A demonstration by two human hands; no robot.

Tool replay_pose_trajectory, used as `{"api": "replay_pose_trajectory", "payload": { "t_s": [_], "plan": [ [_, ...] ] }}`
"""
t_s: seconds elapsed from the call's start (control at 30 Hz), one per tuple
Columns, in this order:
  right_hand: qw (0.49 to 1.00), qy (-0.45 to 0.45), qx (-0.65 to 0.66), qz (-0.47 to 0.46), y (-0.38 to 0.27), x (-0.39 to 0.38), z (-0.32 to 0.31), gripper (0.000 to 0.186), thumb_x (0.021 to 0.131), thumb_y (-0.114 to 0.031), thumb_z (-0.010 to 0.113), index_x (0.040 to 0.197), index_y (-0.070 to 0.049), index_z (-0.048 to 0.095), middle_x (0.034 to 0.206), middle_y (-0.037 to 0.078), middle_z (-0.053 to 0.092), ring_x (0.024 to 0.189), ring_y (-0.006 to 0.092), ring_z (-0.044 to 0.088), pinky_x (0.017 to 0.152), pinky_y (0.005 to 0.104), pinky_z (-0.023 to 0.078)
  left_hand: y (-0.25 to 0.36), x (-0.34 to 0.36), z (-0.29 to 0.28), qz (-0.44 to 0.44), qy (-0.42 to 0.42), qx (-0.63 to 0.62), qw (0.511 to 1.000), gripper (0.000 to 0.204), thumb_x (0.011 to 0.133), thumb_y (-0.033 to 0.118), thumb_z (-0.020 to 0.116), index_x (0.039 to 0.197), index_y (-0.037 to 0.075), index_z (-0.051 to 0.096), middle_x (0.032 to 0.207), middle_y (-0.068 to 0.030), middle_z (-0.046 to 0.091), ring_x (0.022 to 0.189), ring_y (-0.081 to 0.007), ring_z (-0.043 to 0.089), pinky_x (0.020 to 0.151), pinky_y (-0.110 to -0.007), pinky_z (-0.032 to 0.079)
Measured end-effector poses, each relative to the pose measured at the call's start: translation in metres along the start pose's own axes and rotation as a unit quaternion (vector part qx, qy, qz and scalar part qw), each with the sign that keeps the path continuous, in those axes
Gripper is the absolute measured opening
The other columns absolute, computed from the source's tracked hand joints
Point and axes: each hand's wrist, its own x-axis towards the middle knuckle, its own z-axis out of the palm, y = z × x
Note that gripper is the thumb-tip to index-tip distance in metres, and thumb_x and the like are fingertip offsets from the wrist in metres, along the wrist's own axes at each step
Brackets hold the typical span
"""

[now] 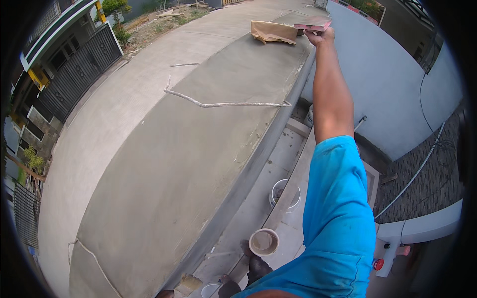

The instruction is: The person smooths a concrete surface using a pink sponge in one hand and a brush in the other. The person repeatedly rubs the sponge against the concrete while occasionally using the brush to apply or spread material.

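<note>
Paper bag lies on cement just left of the right hand, which grasps a pink-edged board; left hand barely shows, state unclear.

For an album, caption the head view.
Right hand holding a pink-edged block beside brown paper at the edge of a grey slab.

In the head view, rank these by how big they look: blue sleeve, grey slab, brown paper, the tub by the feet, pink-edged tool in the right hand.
Largest to smallest:
1. Grey slab
2. Blue sleeve
3. Brown paper and tub, too alike to rank
4. Pink-edged tool
</note>
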Motion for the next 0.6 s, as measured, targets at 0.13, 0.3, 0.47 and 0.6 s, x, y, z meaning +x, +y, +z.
{"api": "replay_pose_trajectory", "payload": {
  "t_s": [0.13, 0.3, 0.47, 0.6],
  "plan": [
    [0.999, 0.026, 0.044, 0.018, 0.028, 0.014, 0.011, 0.047, 0.108, -0.028, 0.034, 0.148, -0.006, 0.045, 0.152, 0.018, 0.045, 0.141, 0.0427, 0.043, 0.118, 0.0699, 0.03, 0.012, 0.0, -0.012, -0.027, -0.052, 0.04, 0.997, 0.027, 0.085, 0.023, 0.081, 0.105, 0.006, 0.072, 0.104, -0.0158, 0.073, 0.096, -0.0317, 0.068, 0.084, -0.047, 0.054],
    [0.99, 0.066, 0.105, 0.074, 0.044, 0.049, 0.007, 0.042, 0.108, -0.029, 0.042, 0.145, -0.007, 0.045, 0.145, 0.017, 0.048, 0.135, 0.0373, 0.049, 0.115, 0.066, 0.039, 0.011, -0.001, -0.015, -0.028, -0.085, 0.081, 0.993, 0.031, 0.085, 0.022, 0.081, 0.108, 0.005, 0.073, 0.108, -0.0163, 0.073, 0.101, -0.0318, 0.069, 0.089, -0.045, 0.055],
    [0.982, 0.111, 0.127, 0.089, 0.043, 0.058, 0.01, 0.037, 0.108, -0.028, 0.046, 0.139, -0.009, 0.05, 0.145, 0.015, 0.051, 0.13, 0.0348, 0.055, 0.112, 0.0609, 0.046, 0.013, -0.018, -0.013, 0.003, -0.088, 0.165, 0.982, 0.034, 0.084, 0.022, 0.081, 0.112, 0.003, 0.074, 0.113, -0.0167, 0.073, 0.105, -0.032, 0.069, 0.093, -0.043, 0.055],
    [0.984, 0.116, 0.13, 0.044, 0.038, 0.06, 0.005, 0.037, 0.107, -0.027, 0.041, 0.136, -0.009, 0.054, 0.141, 0.013, 0.055, 0.127, 0.0328, 0.057, 0.109, 0.059, 0.048, 0.007, -0.011, -0.018, 0.032, -0.108, 0.147, 0.983, 0.036, 0.082, 0.024, 0.081, 0.111, 0.003, 0.075, 0.114, -0.0178, 0.074, 0.107, -0.0357, 0.071, 0.094, -0.042, 0.057]
  ]
}}
